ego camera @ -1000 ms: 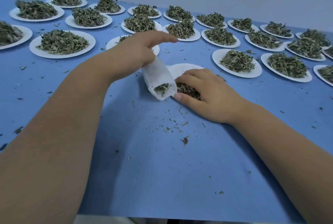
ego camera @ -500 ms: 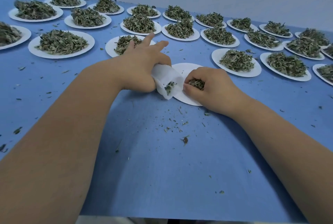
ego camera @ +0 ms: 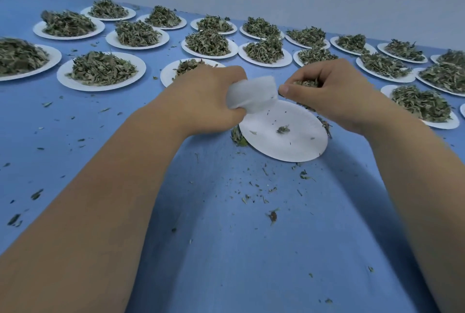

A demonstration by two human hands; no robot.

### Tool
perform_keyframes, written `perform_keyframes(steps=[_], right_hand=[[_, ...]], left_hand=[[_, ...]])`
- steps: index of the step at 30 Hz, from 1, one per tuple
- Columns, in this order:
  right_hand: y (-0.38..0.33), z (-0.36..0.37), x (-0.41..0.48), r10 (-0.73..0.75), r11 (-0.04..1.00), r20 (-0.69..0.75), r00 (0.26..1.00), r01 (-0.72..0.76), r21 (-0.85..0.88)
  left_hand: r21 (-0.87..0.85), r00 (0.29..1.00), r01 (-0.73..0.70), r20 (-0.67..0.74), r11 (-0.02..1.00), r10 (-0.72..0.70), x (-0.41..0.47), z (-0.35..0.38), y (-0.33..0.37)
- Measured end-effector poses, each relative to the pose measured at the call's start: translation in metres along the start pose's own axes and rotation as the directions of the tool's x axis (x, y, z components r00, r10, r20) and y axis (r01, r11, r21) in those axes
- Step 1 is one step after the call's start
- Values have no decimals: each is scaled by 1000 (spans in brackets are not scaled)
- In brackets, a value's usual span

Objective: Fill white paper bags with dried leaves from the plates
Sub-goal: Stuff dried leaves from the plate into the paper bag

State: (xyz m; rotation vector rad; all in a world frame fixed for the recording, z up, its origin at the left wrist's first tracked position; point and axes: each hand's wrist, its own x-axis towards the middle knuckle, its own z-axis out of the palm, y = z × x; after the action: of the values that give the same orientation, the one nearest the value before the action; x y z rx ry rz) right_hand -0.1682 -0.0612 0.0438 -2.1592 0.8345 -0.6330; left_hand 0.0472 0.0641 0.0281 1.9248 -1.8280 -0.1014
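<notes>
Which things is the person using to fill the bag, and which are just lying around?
Part of the job:
left hand gripping the white paper bag
right hand pinching dried leaves
nearly empty plate
full plates, waiting

Just lying about:
leaf crumbs scattered on the blue table

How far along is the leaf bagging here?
Done: the nearest paper plate is almost bare, just crumbs. In hand: the left hand grips a white paper bag while the right hand holds dried leaves at its mouth. Left: well over a dozen heaped plates behind.
</notes>
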Motion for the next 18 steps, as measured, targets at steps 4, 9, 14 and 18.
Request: perform_keyframes(steps=[4, 9, 14, 18], right_hand=[[6, 11, -2, -27, 1000, 50, 998, 27, -1], [12, 18, -3, -44, 999, 47, 998, 46, -27], [14, 25, -3, -79, 996, 43, 996, 80, -33], [15, 25, -2, -60, 993, 90, 994, 69, -93]], left_hand=[[-14, 997, -29, 70, 999, 30, 1, 5, 3], [24, 994, -43, 102, 999, 40, 5, 16, 9], [86, 994, -88, 69, 992, 82, 8, 28, 21], [185, 993, -111, 68, 976, 100, 10, 37, 28]])
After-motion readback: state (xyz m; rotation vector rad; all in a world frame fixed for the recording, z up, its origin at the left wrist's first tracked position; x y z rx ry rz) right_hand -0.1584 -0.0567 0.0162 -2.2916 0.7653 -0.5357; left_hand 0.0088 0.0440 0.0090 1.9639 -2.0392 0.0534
